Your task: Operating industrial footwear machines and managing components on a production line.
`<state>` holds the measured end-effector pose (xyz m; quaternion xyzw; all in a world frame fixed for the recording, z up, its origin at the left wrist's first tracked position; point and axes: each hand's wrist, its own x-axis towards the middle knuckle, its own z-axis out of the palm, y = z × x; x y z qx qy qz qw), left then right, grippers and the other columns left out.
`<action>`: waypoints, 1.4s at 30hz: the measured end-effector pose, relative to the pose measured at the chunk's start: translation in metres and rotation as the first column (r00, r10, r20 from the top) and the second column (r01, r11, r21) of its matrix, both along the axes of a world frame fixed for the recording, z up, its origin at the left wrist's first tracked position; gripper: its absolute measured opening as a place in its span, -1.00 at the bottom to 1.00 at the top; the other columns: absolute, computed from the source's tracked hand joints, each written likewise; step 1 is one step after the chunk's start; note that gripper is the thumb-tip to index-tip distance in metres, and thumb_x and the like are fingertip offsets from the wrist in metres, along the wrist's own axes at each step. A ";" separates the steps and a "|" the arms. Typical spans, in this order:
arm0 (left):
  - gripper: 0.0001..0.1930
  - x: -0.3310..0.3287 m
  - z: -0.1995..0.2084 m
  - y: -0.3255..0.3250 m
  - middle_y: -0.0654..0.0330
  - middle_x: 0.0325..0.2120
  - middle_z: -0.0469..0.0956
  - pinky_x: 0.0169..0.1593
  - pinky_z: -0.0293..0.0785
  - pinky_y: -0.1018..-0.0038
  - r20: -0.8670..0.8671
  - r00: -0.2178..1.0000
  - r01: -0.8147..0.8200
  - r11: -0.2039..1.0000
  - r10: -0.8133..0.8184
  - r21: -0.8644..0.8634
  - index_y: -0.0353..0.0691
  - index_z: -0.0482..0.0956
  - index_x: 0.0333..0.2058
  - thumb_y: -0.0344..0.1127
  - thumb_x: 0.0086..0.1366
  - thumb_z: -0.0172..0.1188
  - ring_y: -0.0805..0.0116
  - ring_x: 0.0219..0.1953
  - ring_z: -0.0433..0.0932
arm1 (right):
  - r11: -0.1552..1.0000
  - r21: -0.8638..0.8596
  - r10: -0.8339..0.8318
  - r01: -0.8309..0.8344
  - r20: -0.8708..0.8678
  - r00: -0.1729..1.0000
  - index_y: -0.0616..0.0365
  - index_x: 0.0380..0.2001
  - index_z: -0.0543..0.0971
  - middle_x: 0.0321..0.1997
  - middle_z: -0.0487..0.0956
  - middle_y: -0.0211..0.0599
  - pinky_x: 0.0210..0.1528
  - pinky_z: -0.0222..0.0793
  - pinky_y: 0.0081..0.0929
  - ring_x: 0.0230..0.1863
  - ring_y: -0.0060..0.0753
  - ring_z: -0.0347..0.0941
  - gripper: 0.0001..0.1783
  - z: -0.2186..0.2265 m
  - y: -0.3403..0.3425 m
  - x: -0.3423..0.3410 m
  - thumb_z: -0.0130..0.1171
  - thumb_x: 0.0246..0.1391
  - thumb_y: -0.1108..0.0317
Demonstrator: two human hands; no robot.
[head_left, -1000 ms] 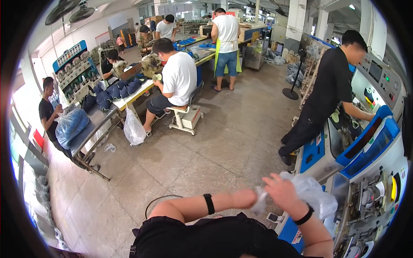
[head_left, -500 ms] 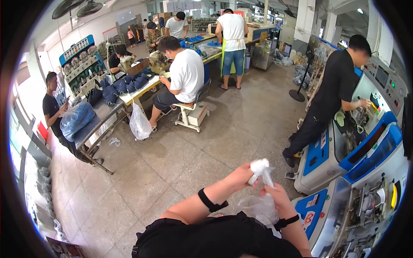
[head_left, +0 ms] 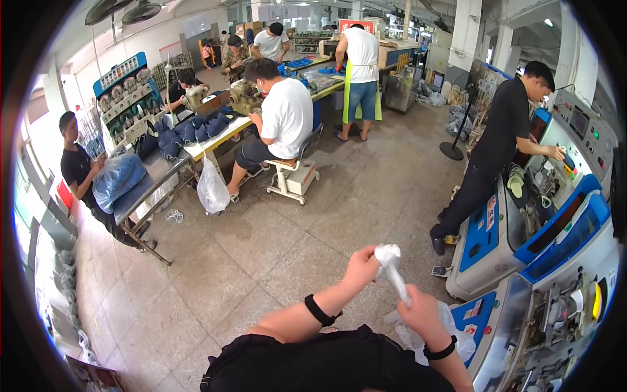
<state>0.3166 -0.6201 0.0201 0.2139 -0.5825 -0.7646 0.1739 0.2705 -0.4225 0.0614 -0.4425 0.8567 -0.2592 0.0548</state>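
Observation:
A translucent white plastic bag [head_left: 393, 277] is stretched, gathered into a narrow strip, between my two hands. My left hand [head_left: 363, 266] is closed on its bunched upper end. Lower and to the right, my right hand [head_left: 420, 310] grips the other end of the strip. The loose, crumpled part of the bag hangs below and beside my right hand, in front of the blue-and-white machine. Whether anything lies inside the bunched end cannot be made out. Black bands circle both my wrists.
Machines [head_left: 473, 313] line my right side, where a co-worker in black [head_left: 503, 137] reaches into one. Ahead left stands a long workbench [head_left: 202, 147] with dark blue pieces, a seated worker [head_left: 284, 111] and a hanging plastic bag [head_left: 212, 186]. A stand [head_left: 450, 149] is on the floor.
My right hand has moved down, away from my left, pulling the bag into a longer, straighter strip. The loose part of the bag has swung right.

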 end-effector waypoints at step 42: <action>-0.83 -0.066 -0.025 0.038 0.00 -0.47 0.53 -0.33 0.45 0.33 -0.209 0.977 -0.110 0.953 0.050 -0.284 -0.32 0.42 -0.30 -0.53 0.08 0.10 0.30 -0.37 0.54 | 0.887 -0.428 -0.069 0.171 0.244 0.967 0.13 -0.19 0.61 -0.35 0.63 -0.27 -0.34 0.44 -0.48 -0.40 -0.46 0.55 -0.68 0.008 -0.021 -0.039 0.29 -0.12 0.44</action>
